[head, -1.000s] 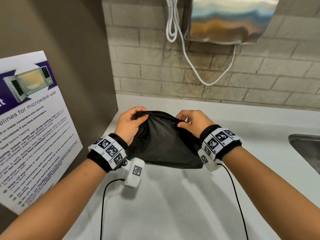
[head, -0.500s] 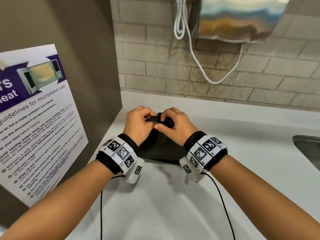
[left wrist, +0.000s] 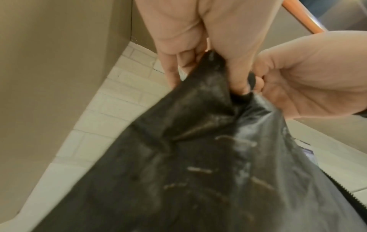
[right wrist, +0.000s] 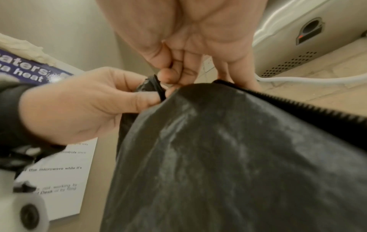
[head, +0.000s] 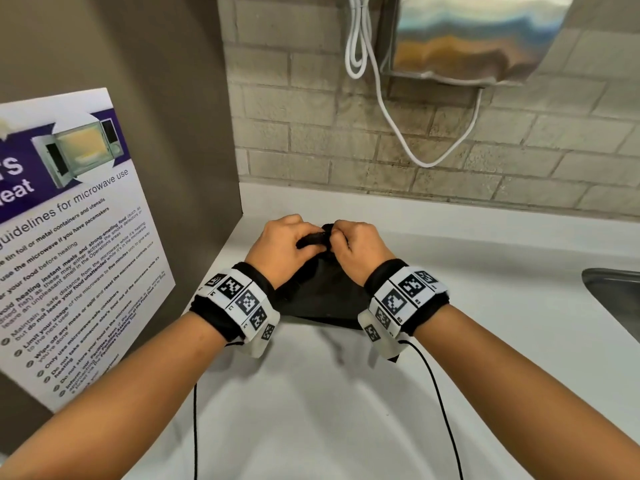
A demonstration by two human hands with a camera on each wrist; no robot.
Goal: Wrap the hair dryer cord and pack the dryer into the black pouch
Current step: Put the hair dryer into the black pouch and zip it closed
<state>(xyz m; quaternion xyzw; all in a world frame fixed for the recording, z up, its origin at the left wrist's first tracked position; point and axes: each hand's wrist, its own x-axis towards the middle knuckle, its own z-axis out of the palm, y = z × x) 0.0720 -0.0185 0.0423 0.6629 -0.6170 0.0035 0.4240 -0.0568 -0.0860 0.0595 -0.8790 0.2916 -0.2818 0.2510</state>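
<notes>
I've got the black pouch (head: 323, 292) on the white table (head: 346, 410), just in front of the brick wall (head: 450, 150), bunched at its top end. My left hand (head: 282, 249) has its grip pinched tight on the gathered fabric, and my right hand (head: 358, 252) pinches the same bunch right beside it, knuckles nearly touching. Zipper teeth (right wrist: 298, 108) run along the pouch's edge. The microwave poster (head: 69, 237) is left of the pouch

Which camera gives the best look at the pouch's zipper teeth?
The right wrist view: the zipper teeth run sharply along the black pouch. The left wrist view catches a short stretch at its lower right edge; the head view shows none.
</notes>
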